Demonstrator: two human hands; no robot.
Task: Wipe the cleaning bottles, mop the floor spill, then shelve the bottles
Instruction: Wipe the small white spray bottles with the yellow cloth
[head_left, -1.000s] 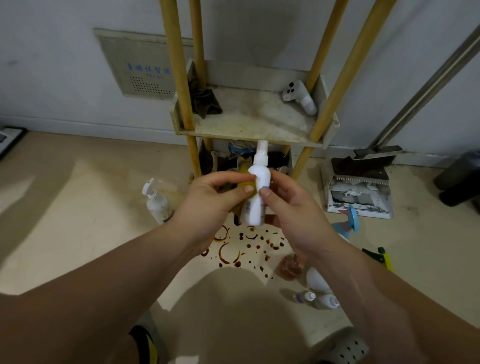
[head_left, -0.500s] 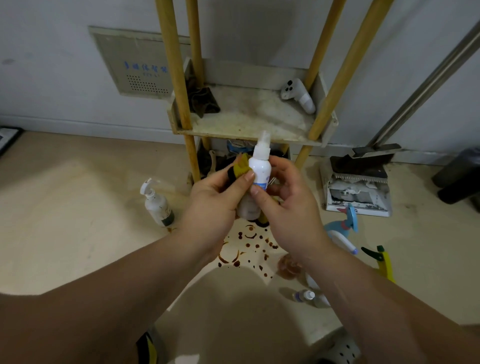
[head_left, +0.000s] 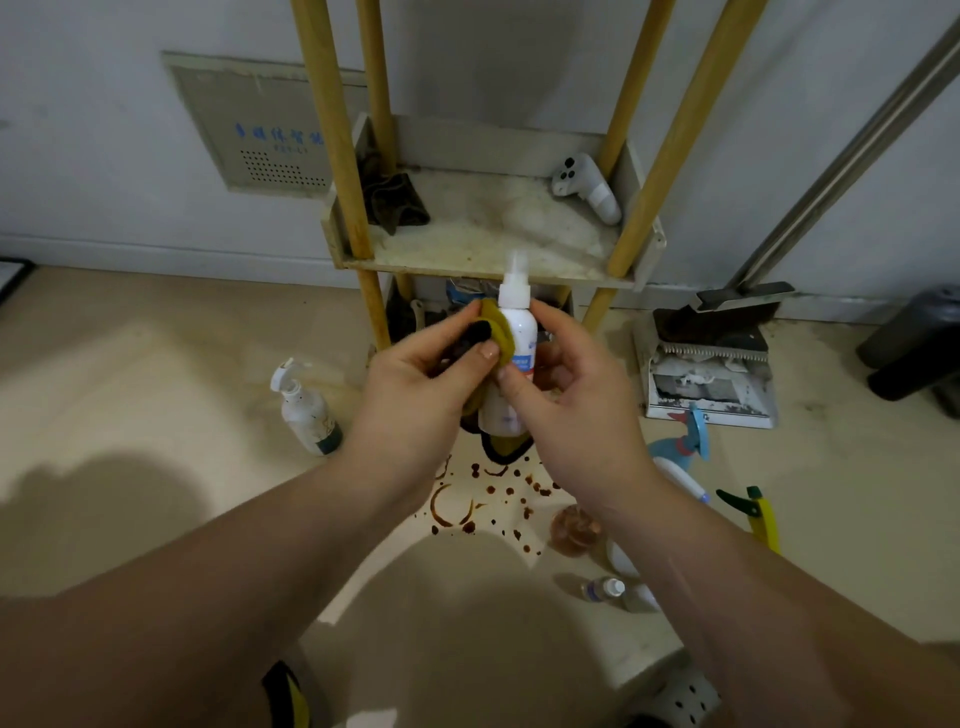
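White spray bottle (head_left: 511, 358) upright in mid-air, before the shelf (head_left: 457, 244) and above the spill (head_left: 483, 499), gripped by curled fingers of right hand (head_left: 571, 410). Yellow cloth (head_left: 496, 330) pinched against its side by left hand (head_left: 421, 395). Best: turn with right, rub neck to base, 1 full turn.

Dim, soft indoor light, brightest on the beige floor (head_left: 156, 364) at 9 o'clock, with broad blurry-edged shadows pooled at 6 and 8 o'clock. Bent by the wide lens toward the edges, splaying the yellow shelf posts (head_left: 332, 156) outward at 12 and bowing the skirting board (head_left: 156, 254) at 10. Slightly smeared at the cap of the white spray bottle (head_left: 519, 332) in the centre, soft over the left forearm (head_left: 208, 597) at 7 and the right forearm (head_left: 779, 623) at 5.
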